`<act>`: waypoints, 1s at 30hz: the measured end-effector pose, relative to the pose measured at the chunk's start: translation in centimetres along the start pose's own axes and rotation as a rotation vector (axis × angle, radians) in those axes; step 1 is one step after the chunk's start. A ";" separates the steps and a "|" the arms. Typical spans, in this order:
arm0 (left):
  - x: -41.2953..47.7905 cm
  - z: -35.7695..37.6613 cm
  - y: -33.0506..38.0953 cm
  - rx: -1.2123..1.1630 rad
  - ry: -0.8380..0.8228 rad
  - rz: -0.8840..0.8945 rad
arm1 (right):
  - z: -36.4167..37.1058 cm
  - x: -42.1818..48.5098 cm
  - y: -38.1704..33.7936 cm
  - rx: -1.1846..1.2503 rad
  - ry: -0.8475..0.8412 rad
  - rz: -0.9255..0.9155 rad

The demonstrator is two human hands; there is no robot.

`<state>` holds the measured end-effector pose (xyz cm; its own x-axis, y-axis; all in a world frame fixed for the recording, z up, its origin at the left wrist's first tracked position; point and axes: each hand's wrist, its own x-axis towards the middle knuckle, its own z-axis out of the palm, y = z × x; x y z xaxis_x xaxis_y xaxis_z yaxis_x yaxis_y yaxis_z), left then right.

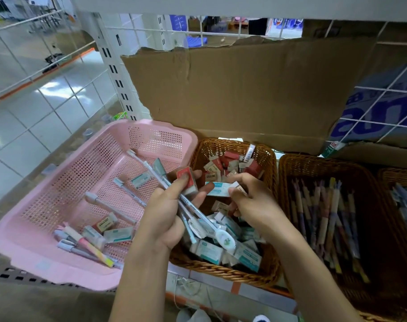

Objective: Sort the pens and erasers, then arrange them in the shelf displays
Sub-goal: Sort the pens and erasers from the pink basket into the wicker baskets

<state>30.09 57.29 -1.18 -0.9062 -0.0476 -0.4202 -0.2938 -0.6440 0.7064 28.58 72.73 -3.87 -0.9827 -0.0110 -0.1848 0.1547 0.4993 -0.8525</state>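
Pens [190, 205] lie bundled across the palm of the left hand [165, 217], whose fingers curl round them. The thumb of that hand pins a red eraser [185, 180] on top of the bundle. The pen tips stick out past the fingers towards the far left, and the other ends poke out below the wrist side of the palm.

Just right of this hand, the right hand [255, 201] pinches a white and teal eraser [219, 189] between thumb and fingertips. One end of that eraser touches the left fingertips.

Both hands hover over a brown wicker basket [221, 273]. Under the right hand and nearer the person, it holds a heap of white and teal erasers [209, 249]. Beyond the fingers, at its far end, lie red and tan erasers [230, 159].

Left of the left hand sits a pink plastic basket [46, 263], touching the wicker one. In it lie loose pens [109, 205] and a few loose erasers [117, 234], mixed together.

Right of the right hand stands a second wicker basket [283, 182], filled with pens laid lengthwise [323, 217]. A third basket [397, 175] shows at the far right edge.

Beyond both hands, torn cardboard [244, 89] leans upright against the white wire grid [383, 122] behind the baskets.
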 end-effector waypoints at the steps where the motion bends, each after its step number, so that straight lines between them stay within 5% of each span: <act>1: 0.0 0.0 0.0 0.012 0.012 -0.003 | 0.0 0.1 0.0 0.001 -0.005 -0.001; 6: 0.3 -0.1 -0.3 0.052 0.016 0.014 | -0.6 0.2 0.1 -0.005 0.030 -0.006; 12: 0.5 0.2 -0.7 0.023 -0.004 -0.007 | -1.0 -0.3 0.2 -0.084 -0.171 -0.010; 19: 0.4 0.1 -0.9 0.016 -0.006 -0.020 | -1.9 0.5 0.6 -0.268 -0.022 0.054; 26: 0.6 -0.1 -1.1 0.039 -0.017 -0.033 | 0.1 1.5 0.0 -0.782 -0.251 -0.009; 30: 0.5 0.1 -1.2 0.040 -0.034 -0.054 | 1.2 2.8 0.7 -0.818 -0.374 -0.029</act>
<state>29.98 58.11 -2.23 -0.8984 0.0132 -0.4391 -0.3540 -0.6137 0.7057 26.03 72.00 -5.52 -0.8659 -0.2432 -0.4370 -0.1313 0.9537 -0.2707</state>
